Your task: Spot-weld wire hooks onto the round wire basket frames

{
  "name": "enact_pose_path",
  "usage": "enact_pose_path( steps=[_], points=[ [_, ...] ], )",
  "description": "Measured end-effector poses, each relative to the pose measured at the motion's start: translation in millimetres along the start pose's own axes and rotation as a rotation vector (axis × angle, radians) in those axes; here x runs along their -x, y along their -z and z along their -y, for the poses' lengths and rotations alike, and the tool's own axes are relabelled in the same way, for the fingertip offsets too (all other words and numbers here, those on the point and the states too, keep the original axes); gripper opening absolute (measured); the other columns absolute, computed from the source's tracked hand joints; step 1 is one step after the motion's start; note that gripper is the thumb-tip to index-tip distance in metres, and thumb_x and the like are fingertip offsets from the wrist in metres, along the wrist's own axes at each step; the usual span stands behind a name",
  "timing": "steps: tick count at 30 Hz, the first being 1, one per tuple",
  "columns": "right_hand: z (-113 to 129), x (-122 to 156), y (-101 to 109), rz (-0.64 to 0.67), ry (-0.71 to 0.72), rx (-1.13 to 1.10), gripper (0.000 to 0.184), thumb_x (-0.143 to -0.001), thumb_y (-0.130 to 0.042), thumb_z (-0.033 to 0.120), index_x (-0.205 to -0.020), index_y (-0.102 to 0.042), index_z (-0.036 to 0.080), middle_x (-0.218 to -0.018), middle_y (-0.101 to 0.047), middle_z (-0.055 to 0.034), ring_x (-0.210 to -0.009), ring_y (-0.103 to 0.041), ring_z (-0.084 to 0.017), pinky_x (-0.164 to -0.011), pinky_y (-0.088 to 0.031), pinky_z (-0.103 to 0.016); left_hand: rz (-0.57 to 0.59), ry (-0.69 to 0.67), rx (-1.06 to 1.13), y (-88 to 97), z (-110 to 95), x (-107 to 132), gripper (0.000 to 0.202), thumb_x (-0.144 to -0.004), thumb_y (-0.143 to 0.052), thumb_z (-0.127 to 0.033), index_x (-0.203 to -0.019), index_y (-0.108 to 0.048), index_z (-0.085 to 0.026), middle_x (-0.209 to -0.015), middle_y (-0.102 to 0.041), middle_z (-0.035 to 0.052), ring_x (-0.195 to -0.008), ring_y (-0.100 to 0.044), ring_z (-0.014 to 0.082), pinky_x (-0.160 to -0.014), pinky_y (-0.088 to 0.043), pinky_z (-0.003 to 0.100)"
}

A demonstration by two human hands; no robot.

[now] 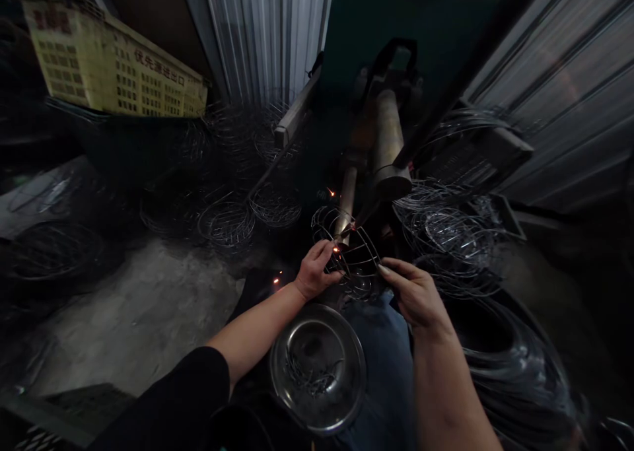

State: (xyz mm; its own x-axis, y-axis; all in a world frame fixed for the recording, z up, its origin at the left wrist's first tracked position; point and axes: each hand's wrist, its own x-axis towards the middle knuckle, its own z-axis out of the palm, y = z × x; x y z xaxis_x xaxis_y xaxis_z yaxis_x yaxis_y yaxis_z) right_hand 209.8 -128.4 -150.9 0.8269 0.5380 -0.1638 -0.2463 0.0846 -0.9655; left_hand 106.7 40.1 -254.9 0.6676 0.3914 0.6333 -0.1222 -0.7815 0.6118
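Wire frame (360, 262) sits just right of centre in the frame, all thin metal strands bent into a roundish, open cage shape. Right hand (415, 294) has its fingers pinched on the near right edge of it. Left hand (316, 271) is on the other side with fingertips right up at the wire; can't tell from here if they're fully closed on it.

The end of a smooth, brassy rod (347, 197) overlaps the cage, with a hot orange glow right by the left fingers and little sparks (331, 192) flying off. Above that there's a much fatter metal cylinder (389, 131), kinda dull and scuffed.

Just below the hands is a shiny round metal bowl (317, 342) with small wire bits (312, 378) in the bottom, next to dark blue trouser fabric (384, 352).

Further out: tangled wire rounds (450, 230) piled on the right, a thick smooth coil (525, 372) lower right, more loops (228, 226) left of centre, rough grey floor (143, 312) lower left, a grubby yellow slotted crate (109, 68) upper left and ribbed metal sheeting (270, 35) up top.
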Motion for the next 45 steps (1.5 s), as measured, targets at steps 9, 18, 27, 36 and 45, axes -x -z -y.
enact_pose_path(
  steps=[9, 18, 27, 36, 45],
  points=[
    [21, -16, -29, -0.026, 0.012, 0.031, 0.042, -0.036, -0.094, 0.036, -0.069, -0.075, 0.018, -0.059, -0.068, 0.0005, -0.052, -0.059, -0.012, -0.052, -0.048, -0.025, -0.029, 0.130, 0.095, 4.6, -3, -9, 0.080, -0.066, -0.078, -0.035, -0.136, -0.046, -0.017, -0.130, -0.054, 0.0148, -0.122, -0.052, 0.0294, -0.107, -0.043, 0.047],
    [7, -5, 0, 0.029, -0.036, 0.031, 0.040, -0.040, -0.093, 0.034, -0.073, -0.076, 0.020, -0.065, -0.071, -0.0025, -0.058, -0.062, -0.014, -0.057, -0.049, -0.027, -0.047, 0.172, 0.137, 8.5, -10, -8, 0.077, -0.065, -0.081, -0.038, -0.132, -0.050, -0.015, -0.126, -0.057, 0.0148, -0.120, -0.054, 0.0281, -0.108, -0.043, 0.046],
    [31, -24, -35, 0.011, 0.050, 0.071, 0.039, -0.039, -0.091, 0.038, -0.068, -0.074, 0.019, -0.058, -0.067, 0.0003, -0.053, -0.058, -0.013, -0.052, -0.046, -0.027, -0.120, 0.457, 0.396, -3.5, -8, -13, 0.084, -0.056, -0.086, -0.040, -0.130, -0.053, -0.015, -0.120, -0.056, 0.0122, -0.109, -0.058, 0.0259, -0.099, -0.049, 0.043],
    [18, -8, 1, 0.117, -0.068, 0.062, 0.036, -0.047, -0.090, 0.037, -0.076, -0.076, 0.019, -0.065, -0.071, -0.0029, -0.055, -0.061, -0.013, -0.054, -0.048, -0.025, -0.087, 0.524, 0.467, 4.9, -18, -16, 0.075, -0.054, -0.087, -0.037, -0.120, -0.059, -0.014, -0.105, -0.057, 0.0075, -0.097, -0.059, 0.0210, -0.091, -0.051, 0.037],
    [38, -6, -18, 0.077, -0.088, 0.040, 0.038, -0.039, -0.092, 0.035, -0.067, -0.073, 0.018, -0.059, -0.069, -0.0020, -0.049, -0.060, -0.014, -0.049, -0.047, -0.026, -0.095, 0.699, 0.761, -0.8, -31, -17, 0.066, -0.052, -0.086, -0.023, -0.111, -0.061, -0.015, -0.103, -0.058, 0.0044, -0.089, -0.059, 0.0142, -0.086, -0.051, 0.030]
  ],
)
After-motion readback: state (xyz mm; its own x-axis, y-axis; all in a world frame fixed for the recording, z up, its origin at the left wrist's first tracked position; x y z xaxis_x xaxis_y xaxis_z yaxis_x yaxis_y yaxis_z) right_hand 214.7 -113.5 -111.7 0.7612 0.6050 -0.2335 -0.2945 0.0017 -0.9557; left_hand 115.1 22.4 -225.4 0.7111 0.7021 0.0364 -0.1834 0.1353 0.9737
